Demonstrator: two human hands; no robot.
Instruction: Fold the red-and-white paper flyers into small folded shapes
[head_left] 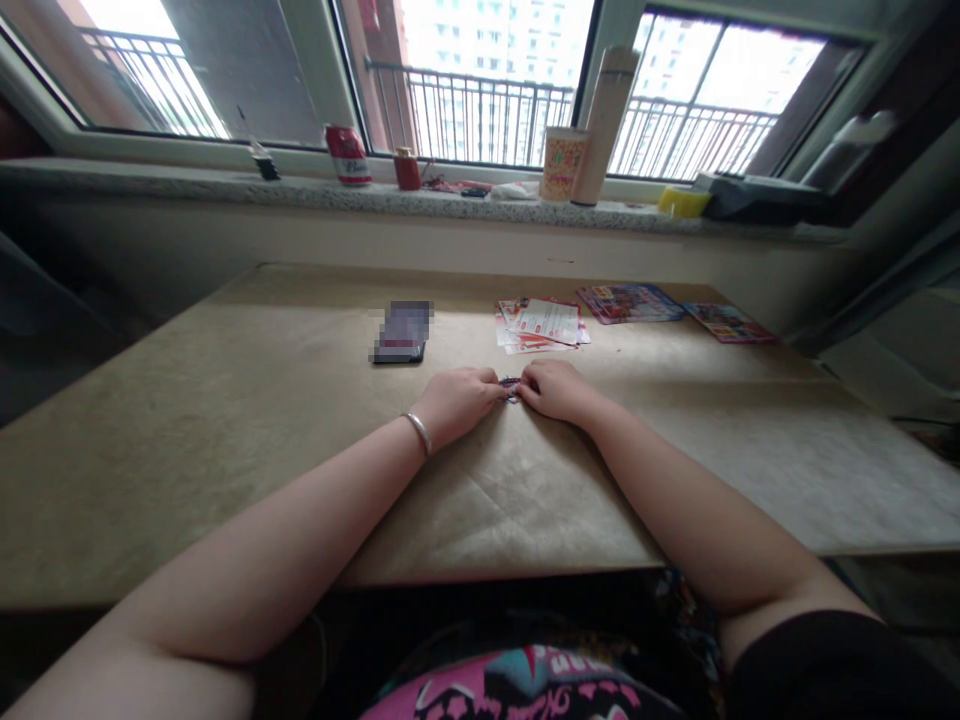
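Note:
In the head view both hands meet over the middle of the table (480, 500). A small, flat, dark bluish and whitish thing (511, 383) lies between them, mostly covered by fingers; its kind is not clear. My left hand (460, 398), with a silver bangle (417, 434) at the wrist, closes on its left end. On the other end, the bent fingers of my right hand (556, 389) are closed. Just beyond the hands is a loose pile of red and white printed cards (546, 322).
A blurred dark phone-like object (403, 333) lies beyond my left hand. Colourful printed sheets (634, 303) and another stack (729, 322) rest at the back right. Along the windowsill (465, 203) stand a red can (347, 156), a paper cup (562, 163) and a tall cylinder (604, 125).

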